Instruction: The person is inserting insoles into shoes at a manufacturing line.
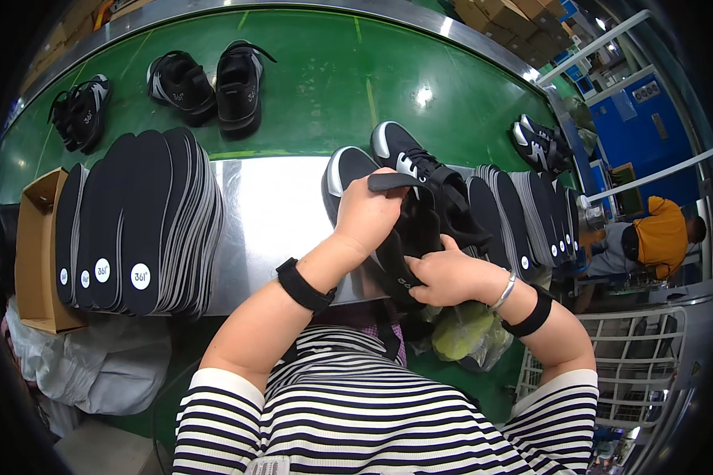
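Close in front of me, a black sneaker [343, 173] with a silver toe points away from me at the steel ledge. My left hand [366, 210] is closed on a dark flap [391, 181] that curves over the shoe's opening; whether it is the tongue or an insole I cannot tell. My right hand [445, 273] grips the heel end of the same sneaker, thumb and fingers at its collar. Just to the right lies a second sneaker [405, 147] with laces and a silver toe, partly hidden behind the first.
Stacked black insoles [139, 206] stand left beside a cardboard box [40, 261], with more insoles [523, 214] at right. On the green belt [317, 87] rest a sneaker pair [238, 87] and others [79, 115]. A white wire rack [626, 356] and a person in orange [661, 237] are at right.
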Motion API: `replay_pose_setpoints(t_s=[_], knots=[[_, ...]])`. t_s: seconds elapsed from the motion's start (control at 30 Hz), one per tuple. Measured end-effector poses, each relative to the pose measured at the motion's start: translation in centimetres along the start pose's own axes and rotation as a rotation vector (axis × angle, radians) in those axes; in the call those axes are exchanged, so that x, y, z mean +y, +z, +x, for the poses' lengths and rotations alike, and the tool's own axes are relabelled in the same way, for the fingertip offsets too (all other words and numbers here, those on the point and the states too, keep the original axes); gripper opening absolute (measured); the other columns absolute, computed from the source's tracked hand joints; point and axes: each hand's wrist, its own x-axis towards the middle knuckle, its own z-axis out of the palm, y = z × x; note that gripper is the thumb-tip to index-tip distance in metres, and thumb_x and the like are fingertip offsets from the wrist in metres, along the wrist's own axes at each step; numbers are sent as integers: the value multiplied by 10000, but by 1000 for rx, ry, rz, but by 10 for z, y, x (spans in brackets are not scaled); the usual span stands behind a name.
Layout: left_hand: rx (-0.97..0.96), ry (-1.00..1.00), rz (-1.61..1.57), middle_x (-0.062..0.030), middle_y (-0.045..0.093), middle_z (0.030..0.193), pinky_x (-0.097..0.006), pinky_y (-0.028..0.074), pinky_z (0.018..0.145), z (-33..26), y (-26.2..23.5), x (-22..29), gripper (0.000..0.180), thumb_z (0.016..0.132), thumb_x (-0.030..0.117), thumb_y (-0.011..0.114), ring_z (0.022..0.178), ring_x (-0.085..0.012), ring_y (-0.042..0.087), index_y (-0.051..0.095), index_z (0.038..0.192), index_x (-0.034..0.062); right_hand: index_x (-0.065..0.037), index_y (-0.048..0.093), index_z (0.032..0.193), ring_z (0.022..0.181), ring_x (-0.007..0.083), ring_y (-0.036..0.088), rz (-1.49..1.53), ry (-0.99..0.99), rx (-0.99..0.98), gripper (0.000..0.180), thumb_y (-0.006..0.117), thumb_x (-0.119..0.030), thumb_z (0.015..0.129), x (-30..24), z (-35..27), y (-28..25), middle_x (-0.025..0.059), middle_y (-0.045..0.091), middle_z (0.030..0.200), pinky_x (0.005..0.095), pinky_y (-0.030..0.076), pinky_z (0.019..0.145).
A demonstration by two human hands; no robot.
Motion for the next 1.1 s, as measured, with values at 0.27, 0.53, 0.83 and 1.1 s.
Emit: replay_pose_setpoints(t_s=[0.27,0.53,0.83,1.1], knots=[[-114,-17,56,-119,584,807,-270,426,672,-11,-11,7,151,819,90,488,744,-192,558,529,930,-3,26,448,1101,778,144,549,1396,-170,521,342,450,-230,874,19,16,12,84,544,960,229,400,775],[-108,17,129,-91,585,794,-254,432,659,-12,-6,7,168,852,106,462,723,-139,551,495,979,1,-34,548,721,485,88,465,1517,36,627,195,552,-205,815,18,24,5,11,516,598,196,386,490],[-68,22,105,-92,570,891,-245,416,737,23,-28,7,224,773,21,524,831,-154,542,489,993,1,-14,547,766,564,86,431,1539,-307,837,134,532,-136,819,22,-6,5,7,487,609,219,367,583],[-297,336,241,-123,574,781,-337,437,663,-65,-44,67,198,758,149,568,748,-265,564,513,911,36,-31,554,731,606,194,522,508,-364,1046,26,560,-57,730,-22,-39,-13,48,537,633,403,347,861]])
